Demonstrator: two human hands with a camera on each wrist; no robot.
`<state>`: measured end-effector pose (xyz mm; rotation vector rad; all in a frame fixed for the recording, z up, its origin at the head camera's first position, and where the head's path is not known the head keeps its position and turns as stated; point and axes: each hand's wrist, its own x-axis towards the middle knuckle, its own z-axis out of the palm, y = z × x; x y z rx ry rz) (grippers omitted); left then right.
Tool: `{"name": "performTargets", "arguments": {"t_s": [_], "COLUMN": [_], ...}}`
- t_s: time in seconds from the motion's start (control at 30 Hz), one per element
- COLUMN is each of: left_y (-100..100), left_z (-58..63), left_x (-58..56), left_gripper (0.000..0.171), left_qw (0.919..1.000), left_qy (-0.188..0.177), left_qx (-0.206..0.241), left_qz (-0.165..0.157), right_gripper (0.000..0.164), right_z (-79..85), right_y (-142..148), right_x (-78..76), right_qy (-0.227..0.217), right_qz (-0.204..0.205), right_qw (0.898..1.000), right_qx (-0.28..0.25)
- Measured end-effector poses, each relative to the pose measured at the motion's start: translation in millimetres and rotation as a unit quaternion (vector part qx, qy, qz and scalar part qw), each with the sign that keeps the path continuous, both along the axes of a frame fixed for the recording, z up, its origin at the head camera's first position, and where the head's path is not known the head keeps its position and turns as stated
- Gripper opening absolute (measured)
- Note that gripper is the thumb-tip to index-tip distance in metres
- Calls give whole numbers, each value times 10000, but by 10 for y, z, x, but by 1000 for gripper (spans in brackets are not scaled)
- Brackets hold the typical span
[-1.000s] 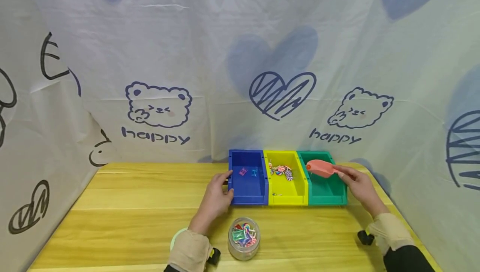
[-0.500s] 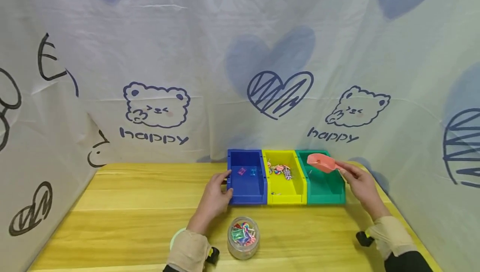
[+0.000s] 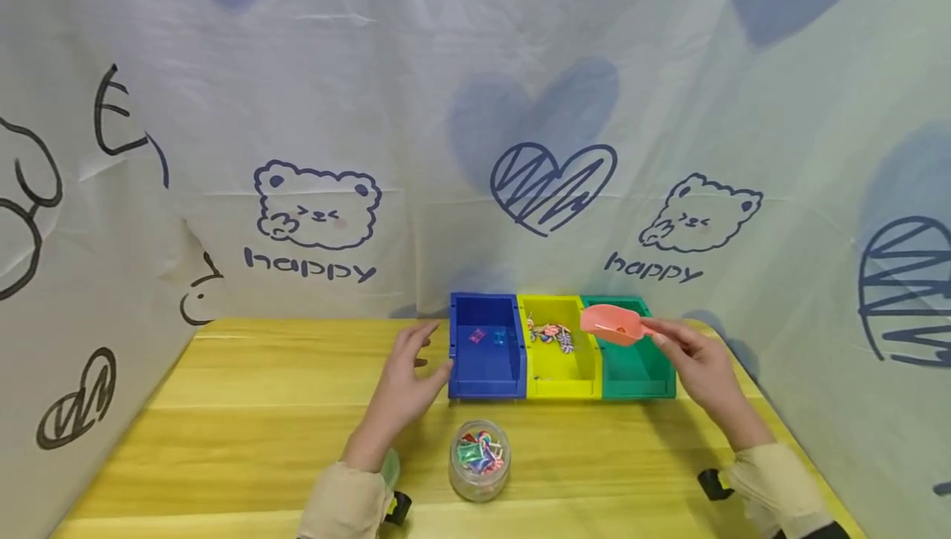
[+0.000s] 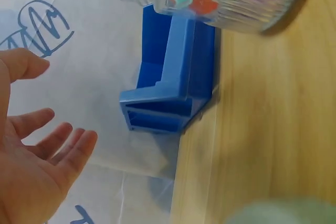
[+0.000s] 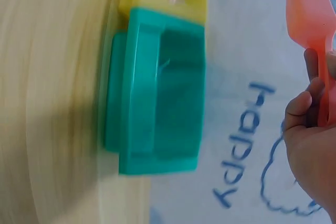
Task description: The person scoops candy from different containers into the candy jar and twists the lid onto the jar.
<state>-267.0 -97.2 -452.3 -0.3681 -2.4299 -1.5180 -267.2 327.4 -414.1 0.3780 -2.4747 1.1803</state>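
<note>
My right hand grips the handle of a pink scoop, held above the green bin with its tip by the yellow bin's edge. A small reddish piece lies in the scoop, too small to identify. My left hand is just left of the blue bin, its fingers spread and holding nothing; the left wrist view shows a gap between them. Two wrapped candies lie in the blue bin. Several lollipops lie in the yellow bin. A thin pale stick shows inside the green bin.
A clear jar of mixed candies stands in front of the bins. Partly hidden by my left wrist is a pale green round object. The wooden table ends at a printed cloth behind and beside it.
My left hand has let go of the blue bin's side and drawn back left. The scoop has risen and moved left, from the green bin toward the yellow one.
</note>
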Motion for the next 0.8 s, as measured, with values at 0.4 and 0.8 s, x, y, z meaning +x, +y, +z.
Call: {"name": "performTargets", "arguments": {"t_s": [0.4,0.8], "left_y": [-194,-209], "left_z": [-9,-125], "left_x": [319,563], "left_gripper": [61,59], "left_qw": [9973,9828], "left_qy": [321,-338], "left_qx": [21,-195], "left_qz": [-653,-1806], "right_gripper": [29,26], "right_z": [-156,-292], "right_y": [-638,-988], "right_x": [302,484], "right_qy": [78,-380], "right_qz": [1442,2121], "right_qw": [9893,9763], "right_qx": [-220,-220]}}
